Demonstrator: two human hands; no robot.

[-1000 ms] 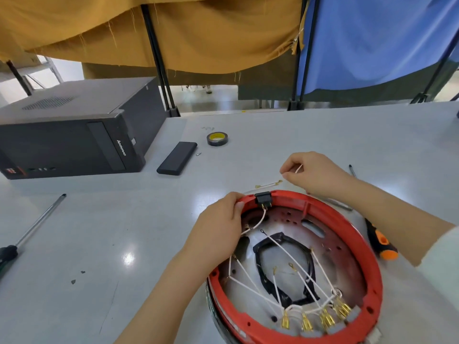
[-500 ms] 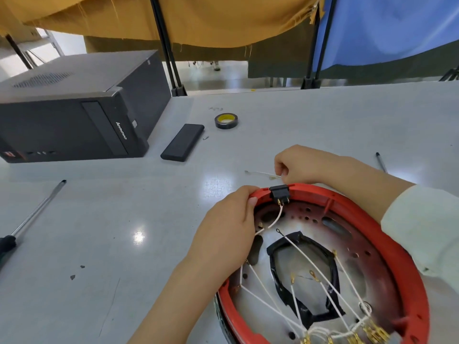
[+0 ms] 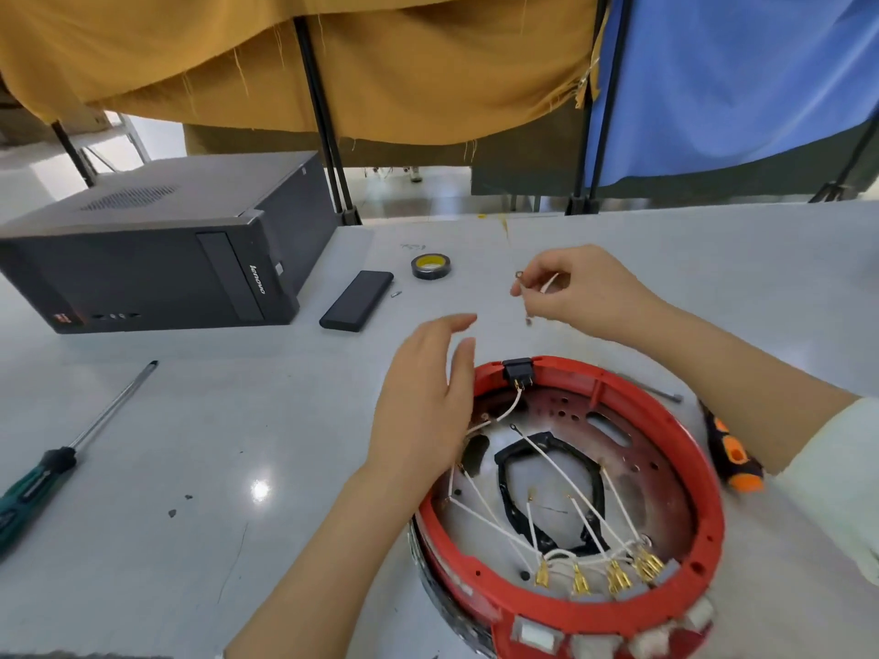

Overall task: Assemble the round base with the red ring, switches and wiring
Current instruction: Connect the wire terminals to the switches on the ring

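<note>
The round base with its red ring (image 3: 685, 449) lies on the grey table at the lower right. A black switch (image 3: 517, 371) sits in the ring's far rim, and several white wires (image 3: 561, 456) with brass terminals cross the metal plate inside. My left hand (image 3: 428, 401) hovers over the ring's left edge with straight, relaxed fingers and holds nothing. My right hand (image 3: 580, 292) is raised above the table beyond the ring and pinches a short white wire (image 3: 549, 283) with a small ring terminal at its end.
A black computer case (image 3: 157, 259) stands at the left. A black flat box (image 3: 356, 300) and a tape roll (image 3: 431, 266) lie beyond the hands. A green-handled screwdriver (image 3: 71, 449) lies at the left, an orange-black one (image 3: 730, 451) right of the ring.
My left hand has let go of the ring's rim and opened. My right hand has lifted the short wire off the table, up and away from the ring.
</note>
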